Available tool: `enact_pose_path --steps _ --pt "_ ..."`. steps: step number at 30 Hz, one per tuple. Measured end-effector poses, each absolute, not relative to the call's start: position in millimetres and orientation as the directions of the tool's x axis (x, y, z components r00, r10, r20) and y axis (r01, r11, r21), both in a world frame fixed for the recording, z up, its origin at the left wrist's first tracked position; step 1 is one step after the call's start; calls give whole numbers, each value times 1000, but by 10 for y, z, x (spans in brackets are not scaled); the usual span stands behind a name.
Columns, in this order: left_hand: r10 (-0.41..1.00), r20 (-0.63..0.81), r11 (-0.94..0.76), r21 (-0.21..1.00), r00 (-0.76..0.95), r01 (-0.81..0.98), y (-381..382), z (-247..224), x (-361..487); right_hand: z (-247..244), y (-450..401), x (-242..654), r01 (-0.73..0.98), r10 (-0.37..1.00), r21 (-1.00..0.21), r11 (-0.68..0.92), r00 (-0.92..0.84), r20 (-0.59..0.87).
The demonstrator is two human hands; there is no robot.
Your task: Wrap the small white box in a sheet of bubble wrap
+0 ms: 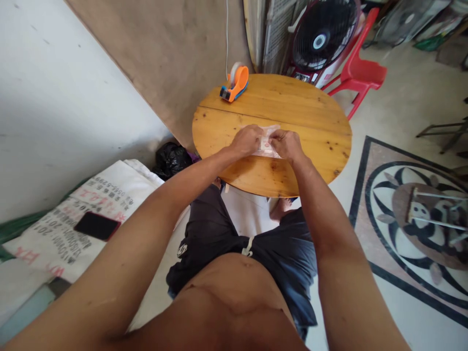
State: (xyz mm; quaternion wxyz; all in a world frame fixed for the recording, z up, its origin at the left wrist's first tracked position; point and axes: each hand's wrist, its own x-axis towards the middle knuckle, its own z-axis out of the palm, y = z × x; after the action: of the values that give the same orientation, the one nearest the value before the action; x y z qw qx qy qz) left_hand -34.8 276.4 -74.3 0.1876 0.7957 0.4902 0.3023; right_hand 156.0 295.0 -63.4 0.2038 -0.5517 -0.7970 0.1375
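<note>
Pinching a clear plastic packet with red print (266, 144) over the near half of a round wooden table (314, 114), with left hand (249, 140) at one side and right hand (287, 145) at the other, fingers curled onto the film. Noting on the tabletop: orange tape dispenser (240, 82), near far left rim. Noting beyond the far right rim: floor fan (320, 41) and red plastic chair (365, 73). Recording at right: patterned floor panel (380, 161). Recording at left: printed white sack (109, 187) bearing black smartphone (97, 225), then black plastic bag (171, 160) by the wall. Losing part of the packet, and most fingertips, behind the hands; not making out its contents or print. Losing the fan's base behind the table and the metal frame (444, 131) past the right edge.
</note>
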Motion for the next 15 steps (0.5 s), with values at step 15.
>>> enact_pose_path --steps 15 --pt "765 406 -606 194 499 772 2204 -998 -106 -723 3106 1748 825 963 -500 263 -257 82"
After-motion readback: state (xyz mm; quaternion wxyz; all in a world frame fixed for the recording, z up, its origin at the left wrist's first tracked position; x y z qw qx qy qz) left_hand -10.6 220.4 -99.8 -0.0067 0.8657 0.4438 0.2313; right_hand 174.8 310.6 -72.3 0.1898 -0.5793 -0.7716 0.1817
